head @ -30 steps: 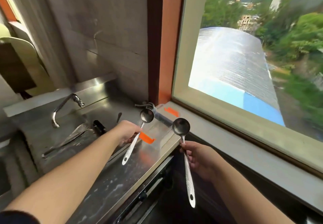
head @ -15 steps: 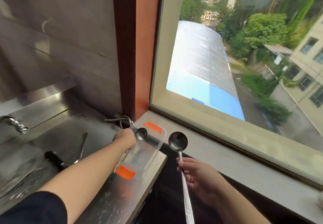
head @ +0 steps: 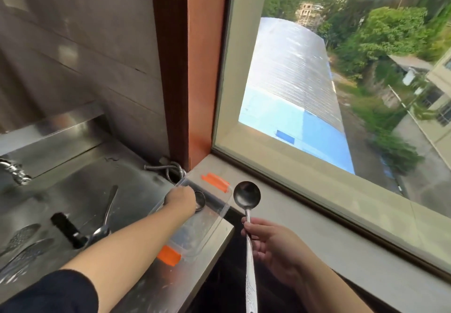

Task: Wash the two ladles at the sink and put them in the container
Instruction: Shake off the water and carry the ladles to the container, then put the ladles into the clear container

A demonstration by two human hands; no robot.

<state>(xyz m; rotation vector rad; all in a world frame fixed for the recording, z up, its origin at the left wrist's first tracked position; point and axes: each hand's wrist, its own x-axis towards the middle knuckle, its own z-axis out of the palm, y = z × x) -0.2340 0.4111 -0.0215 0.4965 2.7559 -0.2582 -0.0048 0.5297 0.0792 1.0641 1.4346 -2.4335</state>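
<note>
Clear plastic container (head: 214, 225), orange clips at both ends, sits at the right end of the steel counter (head: 219, 233), close to its edge and beside the sill (head: 280, 190). Left hand (head: 180, 203) is down inside it, fingers closed on the first ladle (head: 200, 201); only the bowl shows past the knuckles, low in the far end of the container, handle hidden under the hand. Cannot tell whether the bowl touches the floor yet.

Right hand (head: 271, 246) is clamped on the second ladle (head: 247, 196) mid-handle, bowl up, held upright in the air just right of the container and over the dark gap between counter and sill.

Risks, as judged:
- Container is light and near the counter edge. A sideways push from the left hand on release could slide or tip it toward the gap.
- Second ladle looks long against the container; laid askew, its handle could overhang the rim and lever the container or itself out.
- Wet metal, loose grip: a slip from the right hand would drop the ladle into the gap, not onto the counter.
- Bringing the second ladle in before the left hand clears risks a knock.

Other utensils lie in the sink (head: 80, 190), left.
</note>
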